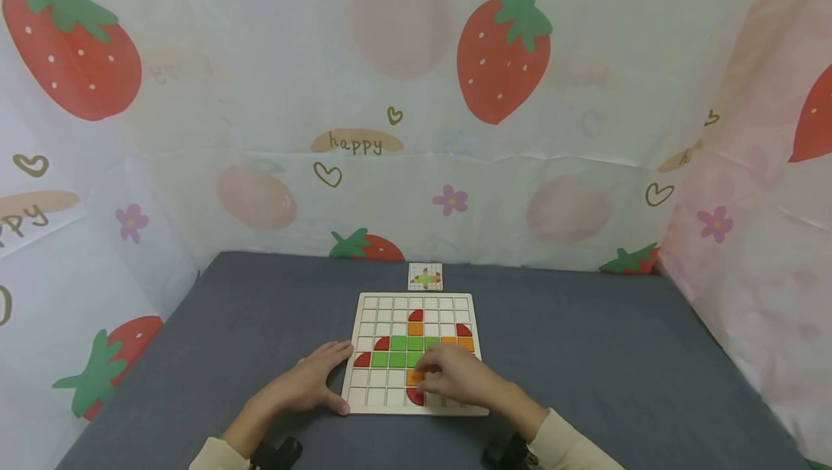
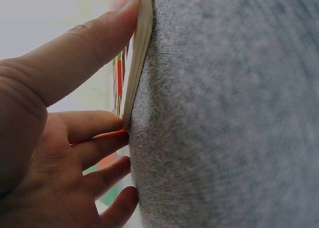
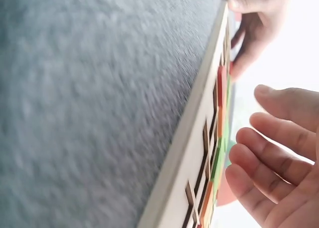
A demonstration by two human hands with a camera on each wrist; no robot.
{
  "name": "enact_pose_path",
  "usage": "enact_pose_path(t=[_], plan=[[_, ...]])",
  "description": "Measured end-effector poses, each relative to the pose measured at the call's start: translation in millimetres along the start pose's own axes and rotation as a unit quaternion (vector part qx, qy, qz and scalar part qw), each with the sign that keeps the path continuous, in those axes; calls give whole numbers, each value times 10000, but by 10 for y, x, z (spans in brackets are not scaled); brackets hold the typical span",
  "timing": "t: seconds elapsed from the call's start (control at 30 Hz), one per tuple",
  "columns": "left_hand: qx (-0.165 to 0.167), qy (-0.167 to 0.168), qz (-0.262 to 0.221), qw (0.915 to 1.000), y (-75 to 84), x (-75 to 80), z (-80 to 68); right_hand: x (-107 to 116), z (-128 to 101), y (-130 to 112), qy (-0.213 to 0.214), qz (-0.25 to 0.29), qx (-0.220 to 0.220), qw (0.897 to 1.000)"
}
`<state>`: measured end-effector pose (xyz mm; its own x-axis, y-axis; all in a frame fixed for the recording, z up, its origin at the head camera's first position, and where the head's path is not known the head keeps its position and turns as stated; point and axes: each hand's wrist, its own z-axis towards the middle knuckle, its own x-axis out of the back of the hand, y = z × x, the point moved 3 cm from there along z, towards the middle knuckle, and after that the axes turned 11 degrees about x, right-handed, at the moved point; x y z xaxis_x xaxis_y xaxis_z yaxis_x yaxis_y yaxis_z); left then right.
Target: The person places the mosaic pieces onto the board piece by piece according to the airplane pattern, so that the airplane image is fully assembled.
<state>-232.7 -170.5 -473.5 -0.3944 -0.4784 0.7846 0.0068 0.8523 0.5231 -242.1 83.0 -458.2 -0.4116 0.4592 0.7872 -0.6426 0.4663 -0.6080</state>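
A pale wooden grid board (image 1: 377, 396) lies on the table with red rounded pieces, orange squares and green squares (image 1: 398, 359) set in its cells. At its left edge my left hand (image 1: 310, 381) touches the side with thumb and fingers spread; the left wrist view shows the thumb (image 2: 107, 31) against the board's rim. My right hand (image 1: 460, 375) hovers over the board's right half, hiding some cells. Its fingers (image 3: 274, 163) are loosely bent in the right wrist view, and nothing shows between them. An orange piece (image 1: 414, 377) and a red piece (image 1: 414, 396) sit beside its fingertips.
Behind the board lies a small pattern card (image 1: 425, 268) with a coloured figure on a grid. Dark grey cloth (image 1: 585, 354) covers the table. A strawberry-printed curtain (image 1: 403, 203) hangs at the back and on both sides.
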Motion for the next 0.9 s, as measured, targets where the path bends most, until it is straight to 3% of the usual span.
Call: enact_pose_path(t=[0.43, 0.73, 0.9], plan=[[1, -48, 41, 10000, 0, 11, 2, 225, -123, 101, 467, -100, 254, 9985], [-55, -126, 42, 9999, 7, 31, 1, 398, -271, 223, 722, -78, -186, 9972], [-174, -109, 9, 9998, 12, 41, -25, 470, -359, 290, 868, -240, -702, 9935]])
